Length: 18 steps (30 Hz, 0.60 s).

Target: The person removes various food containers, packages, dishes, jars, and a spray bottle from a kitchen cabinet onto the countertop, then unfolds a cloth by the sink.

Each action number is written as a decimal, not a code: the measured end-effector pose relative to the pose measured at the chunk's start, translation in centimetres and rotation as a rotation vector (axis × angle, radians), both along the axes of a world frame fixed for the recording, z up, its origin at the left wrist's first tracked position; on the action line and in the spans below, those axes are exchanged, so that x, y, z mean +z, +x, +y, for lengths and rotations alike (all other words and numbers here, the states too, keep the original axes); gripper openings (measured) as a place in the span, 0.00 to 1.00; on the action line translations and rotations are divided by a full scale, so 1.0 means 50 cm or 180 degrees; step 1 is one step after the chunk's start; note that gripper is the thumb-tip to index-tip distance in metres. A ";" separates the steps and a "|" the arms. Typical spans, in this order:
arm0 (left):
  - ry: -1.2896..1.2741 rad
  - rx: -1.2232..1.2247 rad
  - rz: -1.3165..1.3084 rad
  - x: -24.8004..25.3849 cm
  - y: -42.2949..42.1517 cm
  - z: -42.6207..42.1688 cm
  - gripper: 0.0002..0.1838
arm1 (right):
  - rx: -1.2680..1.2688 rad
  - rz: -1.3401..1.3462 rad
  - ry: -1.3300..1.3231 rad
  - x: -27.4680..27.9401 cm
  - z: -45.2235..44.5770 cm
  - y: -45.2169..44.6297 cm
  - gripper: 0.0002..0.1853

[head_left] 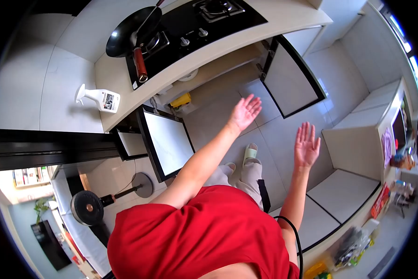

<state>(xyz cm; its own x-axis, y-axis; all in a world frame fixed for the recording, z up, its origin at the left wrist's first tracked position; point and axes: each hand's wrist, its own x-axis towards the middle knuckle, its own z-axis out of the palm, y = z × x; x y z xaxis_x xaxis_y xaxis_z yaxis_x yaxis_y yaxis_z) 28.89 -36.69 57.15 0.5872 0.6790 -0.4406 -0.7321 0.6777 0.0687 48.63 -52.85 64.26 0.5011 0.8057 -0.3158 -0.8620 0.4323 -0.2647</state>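
Observation:
My left hand (245, 113) is stretched out palm up in front of the open lower cabinet (213, 76), fingers extended and nothing in it. Further right, my right hand (306, 145) is also raised with its palm showing, the fingers straight and slightly apart, and it holds nothing. Neither hand touches anything. The left cabinet door (169, 139) and the right cabinet door (292, 79) both stand swung out. Inside the cabinet a yellow item (181, 100) is visible, its kind unclear.
Above the cabinet, a wok (133, 31) with a wooden-handled utensil sits on the black gas stove (195, 35). A white spray bottle (107, 101) stands at the counter's left end. A fan (88, 208) is on the floor to the left. Cluttered counter and cabinets (344, 193) line the right.

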 end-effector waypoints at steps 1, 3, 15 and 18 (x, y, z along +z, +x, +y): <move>0.0001 0.0184 0.0064 -0.015 -0.029 0.014 0.20 | 0.0174 0.0057 -0.0025 -0.014 0.045 -0.009 0.29; -0.0127 0.0536 0.0235 -0.040 -0.080 0.050 0.21 | 0.0585 0.0242 0.0080 -0.047 0.135 -0.018 0.28; -0.0544 0.2332 0.0631 -0.359 -0.384 0.175 0.22 | 0.2510 0.0780 -0.0530 -0.436 0.563 -0.275 0.27; -0.0723 0.2664 0.0945 -0.517 -0.464 0.225 0.19 | 0.2960 0.0447 -0.0681 -0.592 0.641 -0.386 0.25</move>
<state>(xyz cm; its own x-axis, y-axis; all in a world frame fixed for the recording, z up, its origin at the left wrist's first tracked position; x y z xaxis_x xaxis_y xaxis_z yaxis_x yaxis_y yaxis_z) 5.67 -25.46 31.27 -0.2161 0.7105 -0.6697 -0.9639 -0.0459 0.2624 29.35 -20.81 34.66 -0.3620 0.7799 -0.5105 -0.8653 -0.4848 -0.1270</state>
